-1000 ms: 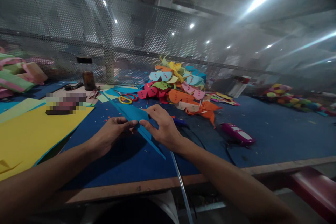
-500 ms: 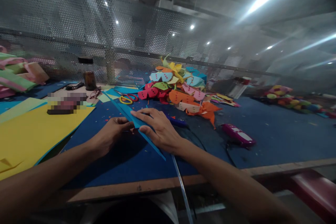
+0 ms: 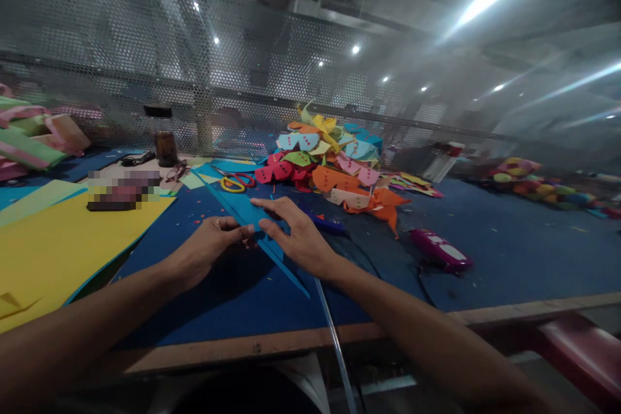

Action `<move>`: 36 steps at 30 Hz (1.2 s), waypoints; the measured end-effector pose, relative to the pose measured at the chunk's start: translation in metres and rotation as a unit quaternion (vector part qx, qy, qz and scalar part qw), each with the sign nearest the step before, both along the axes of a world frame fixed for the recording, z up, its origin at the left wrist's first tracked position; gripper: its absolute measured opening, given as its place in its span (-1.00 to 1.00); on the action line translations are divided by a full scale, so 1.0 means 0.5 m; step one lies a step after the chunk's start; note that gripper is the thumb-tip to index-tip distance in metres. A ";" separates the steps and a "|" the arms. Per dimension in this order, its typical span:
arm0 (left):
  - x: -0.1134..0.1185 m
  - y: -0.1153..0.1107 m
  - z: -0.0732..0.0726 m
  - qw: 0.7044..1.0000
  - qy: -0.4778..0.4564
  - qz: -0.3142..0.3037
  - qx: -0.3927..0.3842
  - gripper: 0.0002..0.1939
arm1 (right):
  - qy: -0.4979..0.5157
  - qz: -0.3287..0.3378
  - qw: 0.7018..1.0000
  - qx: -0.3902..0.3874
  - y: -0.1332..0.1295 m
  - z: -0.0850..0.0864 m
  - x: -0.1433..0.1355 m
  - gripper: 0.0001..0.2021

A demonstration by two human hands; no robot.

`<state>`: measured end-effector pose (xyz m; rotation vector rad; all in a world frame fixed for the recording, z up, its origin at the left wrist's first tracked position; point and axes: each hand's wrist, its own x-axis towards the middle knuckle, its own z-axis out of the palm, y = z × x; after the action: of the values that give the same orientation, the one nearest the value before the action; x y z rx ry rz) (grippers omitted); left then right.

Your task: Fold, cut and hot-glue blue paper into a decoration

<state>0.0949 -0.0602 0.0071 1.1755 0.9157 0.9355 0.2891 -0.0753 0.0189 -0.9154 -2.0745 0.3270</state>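
A long piece of blue paper (image 3: 239, 205) with a folded edge lies slantwise between my hands, above the blue table top. My left hand (image 3: 218, 239) pinches its near edge, thumb on top and fingers curled beneath. From the other side my right hand (image 3: 298, 233) grips the same paper, thumb near the fold and fingers stretched across its face. Just beyond the paper are scissors (image 3: 233, 182) with yellow and red handles. A blue hot-glue gun (image 3: 327, 224) lies behind my right hand, partly hidden by it. A clear stick (image 3: 334, 343) reaches past the table edge below my right wrist.
Colourful cut-paper shapes (image 3: 334, 162) are heaped at the back. A purple device (image 3: 440, 250) with a cord lies to the right. On the left are large yellow sheets (image 3: 87, 239) and a dark-capped jar (image 3: 165, 136). The table's front edge (image 3: 252, 350) runs close to me.
The blue paper has tilted so more of its face shows. My left thumb has moved onto its edge, and my right hand has shifted slightly to the right.
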 end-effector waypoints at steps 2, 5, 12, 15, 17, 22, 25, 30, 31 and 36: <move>0.001 -0.002 0.002 1.000 -0.011 -0.007 0.002 -0.66 | 0.002 -0.006 1.000 -0.006 0.000 0.000 0.000 -0.65; 0.002 -0.004 0.003 1.000 -0.021 -0.020 0.001 -0.66 | 0.009 -0.011 1.000 -0.015 0.000 -0.001 -0.002 -0.66; -0.001 0.004 -0.009 0.999 -0.031 -0.042 0.013 -0.65 | 0.032 -0.031 0.999 -0.028 0.002 -0.007 -0.004 -0.65; -0.002 0.007 -0.012 0.999 -0.022 -0.042 0.022 -0.65 | 0.032 -0.036 0.999 -0.027 0.003 -0.008 -0.004 -0.65; -0.002 0.007 -0.013 0.999 -0.018 -0.040 0.025 -0.65 | 0.031 -0.036 0.998 -0.030 0.003 -0.009 -0.004 -0.65; -0.001 0.004 -0.010 0.999 -0.008 -0.029 0.024 -0.65 | 0.033 -0.024 0.998 -0.037 -0.001 -0.008 -0.007 -0.65; 0.001 0.003 -0.006 1.000 -0.010 -0.019 0.016 -0.65 | 0.032 -0.018 0.999 -0.040 -0.006 -0.004 -0.009 -0.65; 0.001 0.005 -0.005 1.000 -0.016 -0.011 0.017 -0.66 | 0.062 -0.009 0.995 -0.080 -0.010 0.007 -0.010 -0.66; 0.000 0.006 -0.006 1.000 -0.019 -0.010 0.016 -0.66 | 0.071 -0.012 0.993 -0.092 -0.009 0.008 -0.009 -0.67; 0.000 0.005 -0.008 0.999 -0.033 -0.024 0.016 -0.66 | 0.082 -0.029 0.989 -0.119 0.003 0.003 -0.005 -0.75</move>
<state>0.0947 -0.0576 0.0029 1.1818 0.8196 0.9467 0.2864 -0.0737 0.0203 -1.0505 -1.8803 0.6097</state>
